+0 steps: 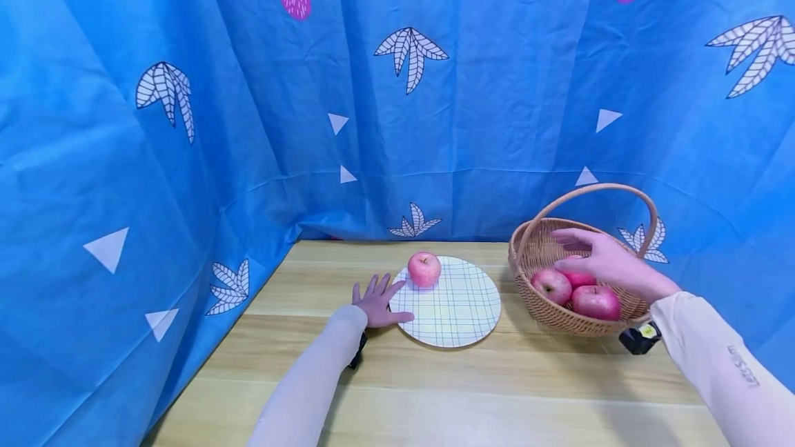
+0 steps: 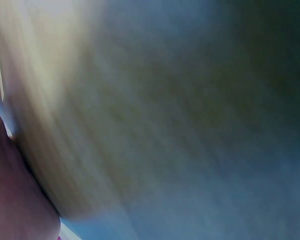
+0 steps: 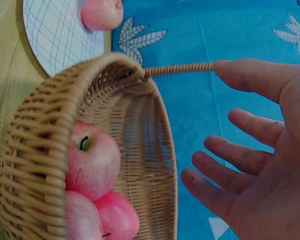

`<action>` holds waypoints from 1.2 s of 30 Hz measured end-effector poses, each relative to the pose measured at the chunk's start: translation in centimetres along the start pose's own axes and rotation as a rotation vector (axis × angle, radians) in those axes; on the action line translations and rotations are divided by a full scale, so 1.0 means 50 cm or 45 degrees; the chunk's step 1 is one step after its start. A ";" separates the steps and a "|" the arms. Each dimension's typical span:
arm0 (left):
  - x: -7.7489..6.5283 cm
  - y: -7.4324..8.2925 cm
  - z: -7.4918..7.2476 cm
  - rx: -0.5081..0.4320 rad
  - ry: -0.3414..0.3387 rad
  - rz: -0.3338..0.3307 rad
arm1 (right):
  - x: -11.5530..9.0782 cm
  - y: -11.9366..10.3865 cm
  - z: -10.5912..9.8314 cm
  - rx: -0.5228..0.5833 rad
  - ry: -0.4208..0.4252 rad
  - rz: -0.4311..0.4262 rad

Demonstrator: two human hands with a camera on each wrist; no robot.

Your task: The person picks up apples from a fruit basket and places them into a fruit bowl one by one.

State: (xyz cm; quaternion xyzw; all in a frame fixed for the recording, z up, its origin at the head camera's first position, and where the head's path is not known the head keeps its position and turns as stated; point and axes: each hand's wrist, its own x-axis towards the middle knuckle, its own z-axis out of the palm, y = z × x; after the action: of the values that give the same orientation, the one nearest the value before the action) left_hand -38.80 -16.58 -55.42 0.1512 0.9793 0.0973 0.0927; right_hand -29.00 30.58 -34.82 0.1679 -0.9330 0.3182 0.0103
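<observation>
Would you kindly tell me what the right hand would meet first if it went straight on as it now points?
Most likely the left side of the basket handle; depth is unclear, so the right hand might pass beside it.

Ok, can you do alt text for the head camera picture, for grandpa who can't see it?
A person's right grip is over a wicker basket of three apples; the left grip lies spread at the edge of a checked plate holding one apple. A blue curtain hangs behind the wooden table.
</observation>
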 end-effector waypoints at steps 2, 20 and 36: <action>-0.001 -0.001 0.000 -0.011 0.003 0.002 | 0.003 0.008 -0.001 0.012 0.013 0.005; -0.011 0.008 -0.013 -0.015 -0.010 0.006 | 0.033 0.062 -0.014 0.132 -0.001 0.088; -0.015 0.013 -0.015 -0.014 -0.020 -0.015 | 0.052 0.118 -0.006 0.148 0.018 0.161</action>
State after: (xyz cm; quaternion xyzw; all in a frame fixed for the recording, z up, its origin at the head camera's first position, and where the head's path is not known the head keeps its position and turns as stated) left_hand -38.06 -16.31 -54.45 0.1459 0.9789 0.1010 0.1018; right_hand -33.36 34.31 -37.75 0.1069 -0.9216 0.3729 -0.0130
